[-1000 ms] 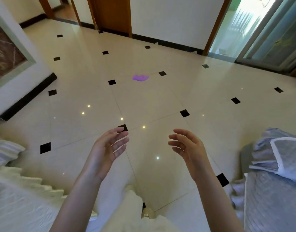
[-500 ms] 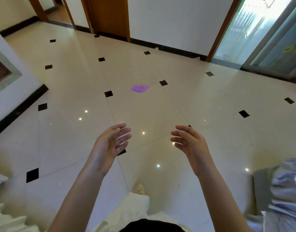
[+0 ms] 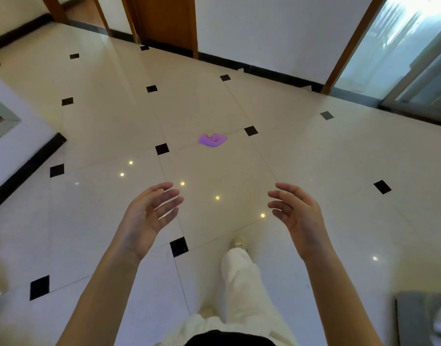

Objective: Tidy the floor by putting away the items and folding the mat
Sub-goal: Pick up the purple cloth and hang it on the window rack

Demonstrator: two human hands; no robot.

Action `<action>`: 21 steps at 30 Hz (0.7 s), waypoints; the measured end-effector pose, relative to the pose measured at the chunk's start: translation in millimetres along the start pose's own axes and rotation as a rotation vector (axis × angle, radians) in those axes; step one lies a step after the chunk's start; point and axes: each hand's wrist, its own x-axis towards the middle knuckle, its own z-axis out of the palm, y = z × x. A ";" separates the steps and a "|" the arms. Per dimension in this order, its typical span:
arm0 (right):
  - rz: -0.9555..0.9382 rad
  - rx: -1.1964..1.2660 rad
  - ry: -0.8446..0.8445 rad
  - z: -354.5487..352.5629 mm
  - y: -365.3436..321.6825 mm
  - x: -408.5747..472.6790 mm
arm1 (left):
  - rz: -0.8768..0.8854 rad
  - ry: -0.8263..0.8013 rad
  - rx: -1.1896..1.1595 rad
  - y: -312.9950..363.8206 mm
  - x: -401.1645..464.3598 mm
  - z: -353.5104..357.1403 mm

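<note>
A small crumpled purple item [image 3: 212, 140] lies on the cream tiled floor ahead of me, near a black inlay square. My left hand [image 3: 149, 216] and my right hand [image 3: 298, 213] are held out in front at waist height, palms facing each other, fingers relaxed and holding nothing. Both hands are well short of the purple item. My leg in white trousers [image 3: 239, 275] steps forward between them. No mat shows in this view.
A wooden door [image 3: 167, 21] and a white wall with black skirting stand at the back. A glass sliding door [image 3: 401, 46] is at the back right. A white wall corner [image 3: 19, 151] juts in at the left. Grey furniture edge [image 3: 424, 318] sits bottom right.
I have walked forward: the purple item is nearer, and the grey bedding at the right and white fabric at the left have slid out of view. Both hands stay open.
</note>
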 end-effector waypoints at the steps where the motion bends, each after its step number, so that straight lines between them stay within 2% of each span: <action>1: 0.003 0.000 -0.012 2.0 -6.3 18.6 | 0.009 0.008 -0.010 5.9 16.0 5.5; 8: 0.020 -0.058 -0.075 2.7 -63.9 149.8 | 0.023 0.032 -0.187 55.0 131.2 70.6; 13: 0.036 -0.097 -0.114 6.8 -107.4 230.0 | 0.035 0.025 -0.195 83.3 199.1 111.6; 21: 0.041 -0.105 -0.128 25.2 -147.7 337.2 | 0.061 0.040 -0.142 110.8 280.6 127.5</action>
